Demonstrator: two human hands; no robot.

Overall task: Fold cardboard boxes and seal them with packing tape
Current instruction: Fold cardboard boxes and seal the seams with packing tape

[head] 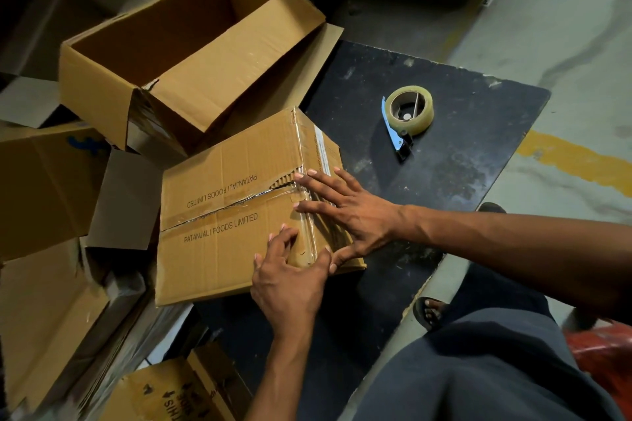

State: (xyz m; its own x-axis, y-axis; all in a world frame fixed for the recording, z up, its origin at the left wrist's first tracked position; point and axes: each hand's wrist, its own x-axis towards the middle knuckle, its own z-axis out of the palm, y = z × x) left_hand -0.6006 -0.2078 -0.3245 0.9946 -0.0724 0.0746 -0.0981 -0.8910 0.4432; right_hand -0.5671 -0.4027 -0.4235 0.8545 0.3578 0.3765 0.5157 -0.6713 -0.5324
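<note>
A closed cardboard box (225, 215) printed "PATANJALI FOODS LIMITED" lies on a black board (444, 154), with clear tape along its middle seam and over its right edge. My right hand (345, 212) lies flat with spread fingers on the box's right end, pressing the tape at the edge. My left hand (287, 277) rests at the box's near right corner, fingers on the top and thumb on the taped edge. A roll of clear packing tape in a blue-handled dispenser (407, 113) sits alone on the board, beyond the hands.
An open empty carton (191, 55) stands just behind the closed box. More cartons and flattened cardboard (51, 188) crowd the left side and the near left. Grey floor with a yellow line (574, 161) runs on the right. My leg and sandalled foot (427, 313) are at the board's near edge.
</note>
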